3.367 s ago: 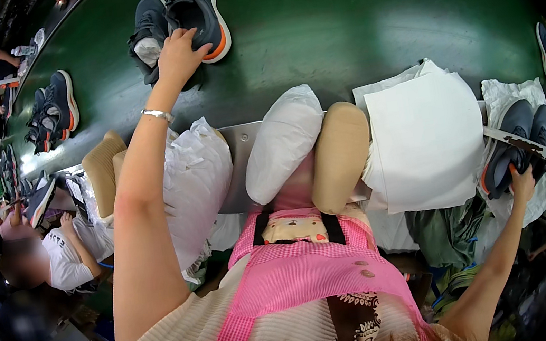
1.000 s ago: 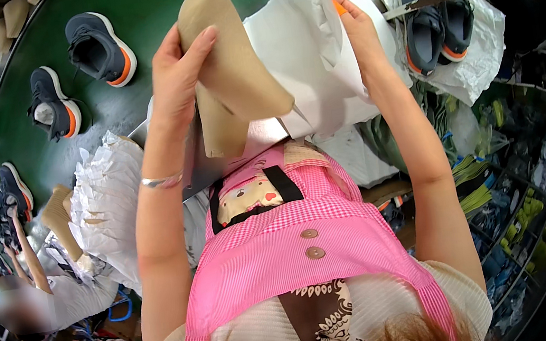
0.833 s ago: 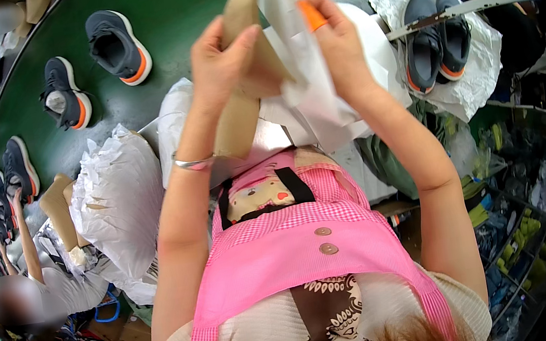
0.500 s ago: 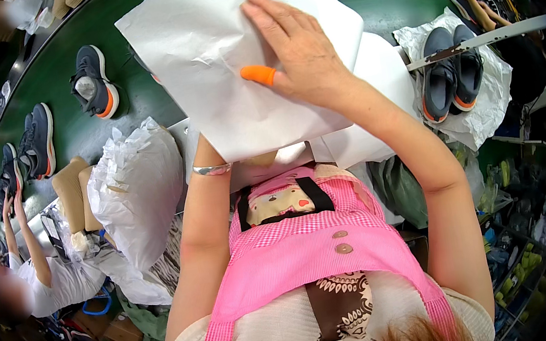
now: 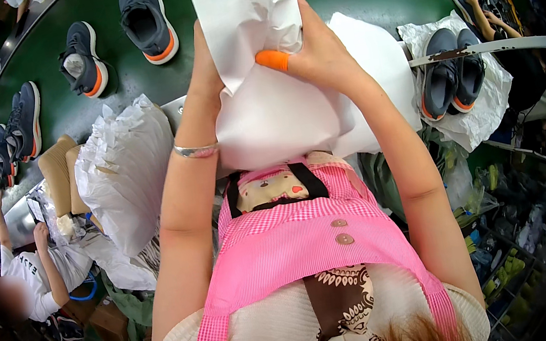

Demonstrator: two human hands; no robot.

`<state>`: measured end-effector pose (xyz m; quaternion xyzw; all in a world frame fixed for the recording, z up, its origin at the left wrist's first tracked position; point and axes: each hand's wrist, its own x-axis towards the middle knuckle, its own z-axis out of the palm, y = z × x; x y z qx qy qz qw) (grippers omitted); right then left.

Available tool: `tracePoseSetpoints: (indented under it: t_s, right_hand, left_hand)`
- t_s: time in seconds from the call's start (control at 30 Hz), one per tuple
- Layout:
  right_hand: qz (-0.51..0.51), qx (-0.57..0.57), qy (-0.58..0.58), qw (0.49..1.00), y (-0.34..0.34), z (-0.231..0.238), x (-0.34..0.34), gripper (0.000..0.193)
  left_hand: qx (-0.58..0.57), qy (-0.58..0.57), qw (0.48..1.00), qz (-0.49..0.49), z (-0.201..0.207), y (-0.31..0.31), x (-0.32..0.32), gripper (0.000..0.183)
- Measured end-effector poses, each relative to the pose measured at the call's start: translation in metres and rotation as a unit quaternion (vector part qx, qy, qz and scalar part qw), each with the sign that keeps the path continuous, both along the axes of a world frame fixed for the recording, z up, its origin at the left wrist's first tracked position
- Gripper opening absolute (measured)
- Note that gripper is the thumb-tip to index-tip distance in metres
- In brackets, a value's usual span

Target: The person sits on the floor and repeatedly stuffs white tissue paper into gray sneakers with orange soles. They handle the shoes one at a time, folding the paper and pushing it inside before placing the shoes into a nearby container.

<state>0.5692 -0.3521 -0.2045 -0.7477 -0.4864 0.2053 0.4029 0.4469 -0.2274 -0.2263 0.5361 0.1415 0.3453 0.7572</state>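
Note:
A sheet of white paper (image 5: pixel 245 24) is bunched up between my two hands, creased in the middle and narrow at the top. My left hand (image 5: pixel 204 65) grips its left side, with the fingers hidden behind the paper. My right hand (image 5: pixel 317 49) closes round its right side; an orange finger cot covers the thumb, which presses on the creases. Under my hands lies more smooth white paper (image 5: pixel 279 117), and another white sheet (image 5: pixel 376 62) spreads to the right. Beyond my left hand a single dark grey shoe (image 5: pixel 148 24) with an orange heel stands on the green surface.
More grey shoes (image 5: pixel 82 61) line the green belt-like surface (image 5: pixel 112 71) at left. A bundle of crumpled white paper (image 5: pixel 123 170) and tan pieces (image 5: pixel 59 165) sit nearby. At right, a shoe pair (image 5: pixel 451 69) rests on paper below a metal bar (image 5: pixel 479 51). A co-worker (image 5: pixel 43 272) is at left.
The sheet was spread wide with my right hand flat on it and my left hand hidden; now both hands bunch it. The shoe behind it has come into full view. The co-worker's arm has lowered.

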Motion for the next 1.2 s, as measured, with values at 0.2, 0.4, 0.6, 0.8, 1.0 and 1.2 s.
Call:
tracePoseSetpoints:
  t_s: [0.2, 0.4, 0.6, 0.8, 1.0, 1.2]
  right_hand:
    - [0.035, -0.003, 0.134, 0.990, 0.012, -0.007, 0.007, 0.102]
    - [-0.024, -0.018, 0.164, 0.986, 0.011, 0.028, -0.001, 0.110]
    - [-0.134, -0.023, 0.072, 0.988, 0.016, 0.028, -0.002, 0.112]
    - [-0.185, 0.136, -0.185, 0.956, 0.046, -0.009, -0.047, 0.110]
    - [-0.058, 0.095, 0.021, 0.994, 0.032, -0.007, -0.054, 0.100]
    - [-0.084, 0.183, 0.328, 0.923, 0.018, -0.031, -0.061, 0.060]
  left_hand:
    - [0.066, 0.056, 0.995, -0.045, -0.014, 0.028, 0.002, 0.032]
    - [0.024, 0.173, 0.984, 0.038, 0.013, 0.032, -0.007, 0.031]
    - [0.198, 0.116, 0.952, 0.205, 0.097, 0.011, -0.047, 0.031]
    - [0.067, 0.098, 0.979, 0.165, 0.035, -0.026, -0.008, 0.042]
    - [-0.098, -0.018, 0.964, 0.247, 0.023, 0.005, -0.013, 0.041]
    - [-0.140, -0.100, 0.971, 0.164, 0.043, 0.009, -0.022, 0.049]
